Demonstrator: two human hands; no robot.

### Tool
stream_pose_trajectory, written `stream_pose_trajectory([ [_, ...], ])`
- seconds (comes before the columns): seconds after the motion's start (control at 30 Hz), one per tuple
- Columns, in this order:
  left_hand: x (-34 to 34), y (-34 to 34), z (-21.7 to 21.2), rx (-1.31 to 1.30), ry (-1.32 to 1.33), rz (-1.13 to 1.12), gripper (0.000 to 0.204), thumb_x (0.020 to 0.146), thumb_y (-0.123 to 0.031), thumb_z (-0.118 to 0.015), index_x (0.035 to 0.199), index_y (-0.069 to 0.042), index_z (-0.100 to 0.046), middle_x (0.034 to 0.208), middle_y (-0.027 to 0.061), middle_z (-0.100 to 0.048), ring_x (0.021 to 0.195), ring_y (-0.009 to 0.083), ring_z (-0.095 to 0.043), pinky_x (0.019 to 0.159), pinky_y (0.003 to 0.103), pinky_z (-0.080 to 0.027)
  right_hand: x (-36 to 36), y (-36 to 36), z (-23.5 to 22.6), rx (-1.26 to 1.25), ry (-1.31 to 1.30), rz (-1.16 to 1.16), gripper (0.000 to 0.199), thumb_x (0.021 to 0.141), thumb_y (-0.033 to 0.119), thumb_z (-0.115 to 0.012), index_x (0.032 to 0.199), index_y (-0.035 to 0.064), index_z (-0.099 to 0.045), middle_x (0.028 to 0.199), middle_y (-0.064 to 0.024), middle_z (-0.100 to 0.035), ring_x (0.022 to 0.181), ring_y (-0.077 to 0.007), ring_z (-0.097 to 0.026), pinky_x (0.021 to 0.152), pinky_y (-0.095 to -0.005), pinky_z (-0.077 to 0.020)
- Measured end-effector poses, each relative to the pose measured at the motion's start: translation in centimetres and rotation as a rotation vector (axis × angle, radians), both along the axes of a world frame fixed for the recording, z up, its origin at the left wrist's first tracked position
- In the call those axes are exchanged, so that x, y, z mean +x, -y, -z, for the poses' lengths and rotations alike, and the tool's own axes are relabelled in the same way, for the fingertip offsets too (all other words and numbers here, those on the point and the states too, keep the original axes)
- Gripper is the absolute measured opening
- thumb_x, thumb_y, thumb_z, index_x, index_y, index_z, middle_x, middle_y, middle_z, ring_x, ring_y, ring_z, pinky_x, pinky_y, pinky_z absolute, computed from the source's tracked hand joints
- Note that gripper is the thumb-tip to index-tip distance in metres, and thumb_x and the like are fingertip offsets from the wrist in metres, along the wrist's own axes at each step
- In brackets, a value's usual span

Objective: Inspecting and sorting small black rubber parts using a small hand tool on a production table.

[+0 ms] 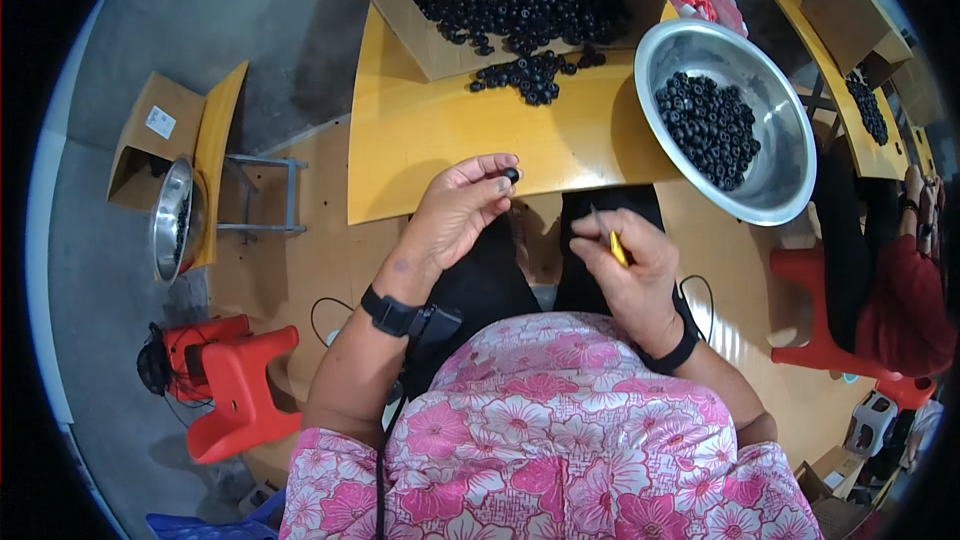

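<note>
Between the thumb and fingers of my left hand (455, 205) is a small round black part (512, 175), held just over the near edge of the yellow table (420, 150). My right hand (640, 265) is closed around a small knife-like tool with a yellow handle (618, 249); its thin tip points up and left. The two hands are apart, and the tool does not touch the part. Past my left hand, a loose pile of similar black parts (535, 78) lies on the table. To the right, a wide metal bowl (790, 180) holds many more of them.
A tipped cardboard box (400, 10) full of black parts opens toward me. At left stand another table with a box (150, 130) and metal bowl (172, 230), and red stools (240, 400). On the right, a person in a red sleeve (910, 300) sits at another table.
</note>
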State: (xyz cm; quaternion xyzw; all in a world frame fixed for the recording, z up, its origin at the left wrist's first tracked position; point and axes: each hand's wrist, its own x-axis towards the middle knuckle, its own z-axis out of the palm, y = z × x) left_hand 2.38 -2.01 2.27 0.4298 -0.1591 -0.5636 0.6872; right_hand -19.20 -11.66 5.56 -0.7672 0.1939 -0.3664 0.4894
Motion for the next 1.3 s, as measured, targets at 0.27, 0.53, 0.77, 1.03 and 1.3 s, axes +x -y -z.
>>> stream_pose_trajectory([
  [0.27, -5.4, -3.6, -1.2, -0.090, -0.062, 0.115, 0.029, 0.096, -0.009, -0.058, 0.124, -0.002, -0.054, 0.112, 0.0067, -0.062, 0.088, 0.0082, -0.062, 0.079, 0.022, -0.055, 1.5, -1.3, 0.8, 0.322, 0.105, -0.192, 0.033, 0.081, -0.003, -0.071, 0.113, 0.0001, -0.067, 0.102, -0.0053, -0.068, 0.086, -0.0098, -0.063, 0.076, -0.0226, -0.0511],
  [0.53, -6.7, -4.2, -2.5, -0.131, 0.012, 0.107, 0.033, 0.097, -0.011, -0.057, 0.128, -0.004, -0.050, 0.120, 0.0059, -0.060, 0.091, 0.0088, -0.061, 0.078, 0.022, -0.053, 0.8, -1.9, 0.4, 0.411, 0.048, -0.296, 0.031, 0.083, -0.001, -0.071, 0.113, 0.0011, -0.067, 0.097, -0.0031, -0.066, 0.075, -0.0055, -0.059, 0.061, -0.0190, -0.0493],
  [0.77, -6.0, -4.5, -0.8, -0.092, -0.037, 0.188, 0.028, 0.094, -0.017, -0.064, 0.119, -0.004, -0.057, 0.107, 0.0024, -0.061, 0.085, 0.0074, -0.057, 0.073, 0.021, -0.050, 0.8, -1.5, 1.0, 0.208, 0.051, -0.260, 0.029, 0.080, 0.001, -0.073, 0.109, 0.0004, -0.068, 0.095, -0.0049, -0.066, 0.080, -0.0089, -0.061, 0.068, -0.0221, -0.0503],
  [1.03, -6.4, -4.2, -1.5, -0.106, -0.009, 0.156, 0.020, 0.096, -0.018, -0.062, 0.110, -0.005, -0.059, 0.089, -0.0004, -0.059, 0.073, 0.0063, -0.055, 0.069, 0.021, -0.049, 0.7, -1.9, -0.1, 0.388, 0.149, -0.278, 0.029, 0.082, 0.003, -0.071, 0.111, -0.0015, -0.065, 0.092, -0.0067, -0.066, 0.080, -0.0095, -0.061, 0.069, -0.0228, -0.0506],
  [1.3, -6.7, -4.6, -2.0, -0.245, -0.095, 0.160, 0.023, 0.096, -0.023, -0.061, 0.110, -0.006, -0.055, 0.088, 0.0009, -0.054, 0.077, 0.0078, -0.050, 0.065, 0.023, -0.044, -0.4, -1.5, -0.4, 0.114, 0.029, -0.292, 0.016, 0.090, 0.009, -0.062, 0.101, -0.0012, -0.065, 0.081, -0.0070, -0.061, 0.070, -0.0115, -0.059, 0.063, -0.0248, -0.0468],
])
